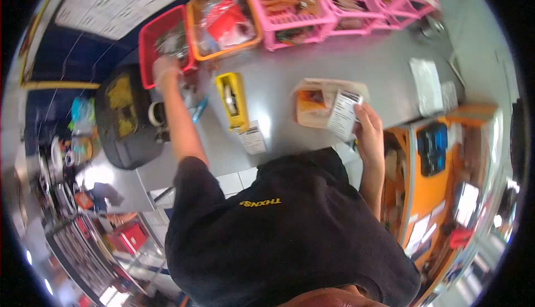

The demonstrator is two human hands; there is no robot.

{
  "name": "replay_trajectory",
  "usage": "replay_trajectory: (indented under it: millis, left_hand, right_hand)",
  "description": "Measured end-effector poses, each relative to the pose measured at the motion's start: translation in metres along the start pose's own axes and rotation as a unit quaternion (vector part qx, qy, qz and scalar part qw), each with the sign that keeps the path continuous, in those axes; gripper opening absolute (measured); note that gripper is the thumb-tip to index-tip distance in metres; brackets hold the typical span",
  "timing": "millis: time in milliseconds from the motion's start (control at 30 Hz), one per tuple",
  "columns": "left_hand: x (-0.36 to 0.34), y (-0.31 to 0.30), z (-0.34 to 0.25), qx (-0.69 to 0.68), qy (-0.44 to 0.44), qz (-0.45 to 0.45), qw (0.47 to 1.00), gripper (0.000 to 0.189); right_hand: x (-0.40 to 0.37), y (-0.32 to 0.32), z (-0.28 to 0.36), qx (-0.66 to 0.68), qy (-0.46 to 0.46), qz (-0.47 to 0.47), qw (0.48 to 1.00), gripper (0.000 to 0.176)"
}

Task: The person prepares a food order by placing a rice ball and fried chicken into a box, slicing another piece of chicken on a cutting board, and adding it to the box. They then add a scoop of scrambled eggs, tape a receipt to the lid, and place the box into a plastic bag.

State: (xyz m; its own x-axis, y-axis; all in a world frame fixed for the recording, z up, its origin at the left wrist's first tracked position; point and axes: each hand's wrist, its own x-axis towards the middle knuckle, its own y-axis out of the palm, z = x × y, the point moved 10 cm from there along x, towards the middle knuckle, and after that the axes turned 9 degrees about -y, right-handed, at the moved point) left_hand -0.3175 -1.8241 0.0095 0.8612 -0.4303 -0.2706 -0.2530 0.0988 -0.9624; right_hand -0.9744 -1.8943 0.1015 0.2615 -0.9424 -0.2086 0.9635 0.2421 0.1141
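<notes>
My right hand (pixel 368 126) pinches a printed paper slip (pixel 344 112) at its edge. The slip overlaps the front of an open takeaway box (pixel 305 118) on the metal table, and orange-and-white food (pixel 312 100) shows inside the box. My left hand (pixel 165 72) reaches into a red basket (pixel 146 56) at the back left. Its fingers are blurred beside clear plastic packets (pixel 173 44), so I cannot make out whether they grip anything. Between my hands stands a yellow tape dispenser (pixel 238 98), with another printed slip (pixel 253 140) by its near end.
An orange basket (pixel 207 55) of packets and several pink baskets (pixel 295 38) line the table's back edge. A dark bag or case (pixel 129 140) stands at left. White plastic packaging (pixel 426 87) lies at right, near an orange cabinet (pixel 432 181).
</notes>
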Motion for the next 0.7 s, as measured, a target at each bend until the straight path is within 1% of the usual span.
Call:
replay_trajectory:
  millis: [33,67,100,133,167,200,233,267,300,333,367,400,467,500,533,567,600,633,667,700]
  left_hand:
    - [-0.002,0.002,-0.019,0.198,0.061,-0.004,0.978,0.030]
    - [0.025,0.015,-0.005,0.108,-0.010,0.046,0.993,0.030]
    - [0.031,0.022,-0.002,0.117,-0.021,0.052,0.992,0.033]
    - [0.101,0.062,0.020,0.177,-0.009,0.028,0.984,0.031]
    - [0.104,0.084,0.019,0.330,0.027,0.105,0.938,0.024]
    - [0.041,0.060,-0.006,0.384,0.069,0.201,0.899,0.021]
    - [0.106,0.077,0.017,0.308,0.022,0.108,0.945,0.030]
    - [0.167,0.088,0.034,0.211,0.070,0.019,0.975,0.042]
    - [0.194,0.112,0.063,-0.039,0.001,0.049,0.998,0.052]
    - [0.183,0.107,0.049,-0.031,0.015,0.051,0.998,0.052]
    - [0.162,0.100,0.046,0.061,-0.059,0.071,0.994,0.042]
    - [0.150,0.092,0.049,0.151,-0.133,0.087,0.976,0.033]
    - [0.232,0.141,0.080,0.324,-0.115,0.180,0.922,0.047]
    - [0.250,0.154,0.086,0.401,-0.092,0.225,0.883,0.055]
    - [0.226,0.129,0.071,0.252,-0.090,0.126,0.955,0.052]
    - [0.175,0.090,0.045,0.068,-0.049,0.033,0.996,0.050]
    - [0.101,0.044,0.014,-0.078,0.023,-0.039,0.996,0.047]
    - [0.232,0.112,0.047,0.104,0.082,0.019,0.991,0.040]
    - [0.205,0.092,0.053,-0.007,0.042,0.024,0.999,0.039]
    - [0.164,0.065,0.053,-0.127,0.005,0.023,0.992,0.038]
  right_hand:
    - [-0.003,0.000,0.005,-0.001,-0.001,-0.005,1.000,0.030]
    - [-0.004,-0.001,0.011,-0.003,-0.004,-0.011,1.000,0.030]
    - [-0.005,-0.004,0.012,0.005,-0.008,-0.022,1.000,0.031]
    - [-0.005,-0.011,0.013,0.014,-0.010,-0.031,0.999,0.031]
    - [-0.007,-0.024,0.008,0.000,-0.005,-0.047,0.999,0.031]
    - [-0.009,-0.036,0.006,-0.002,-0.001,-0.072,0.997,0.031]
    - [-0.013,-0.043,0.006,0.014,-0.002,-0.083,0.996,0.031]
    - [-0.013,-0.048,0.005,0.032,-0.004,-0.091,0.995,0.031]
    - [-0.014,-0.053,0.003,0.028,-0.018,-0.094,0.995,0.031]
    - [-0.017,-0.057,0.002,0.032,-0.018,-0.109,0.993,0.031]
    - [-0.017,-0.056,0.003,0.033,-0.010,-0.100,0.994,0.031]
    - [-0.016,-0.056,0.003,0.032,-0.004,-0.090,0.995,0.031]
    - [-0.015,-0.060,-0.002,0.033,-0.003,-0.101,0.994,0.032]
    - [-0.016,-0.056,0.004,0.040,-0.007,-0.094,0.995,0.032]
    - [-0.017,-0.053,0.007,0.046,-0.011,-0.086,0.995,0.032]
    - [-0.017,-0.056,0.004,0.047,-0.016,-0.088,0.995,0.032]
    - [-0.017,-0.058,0.005,0.049,-0.017,-0.093,0.994,0.032]
    - [-0.018,-0.059,0.006,0.053,-0.019,-0.096,0.994,0.032]
    - [-0.020,-0.060,0.006,0.057,-0.017,-0.099,0.993,0.032]
    - [-0.022,-0.059,0.004,0.060,-0.014,-0.104,0.993,0.032]
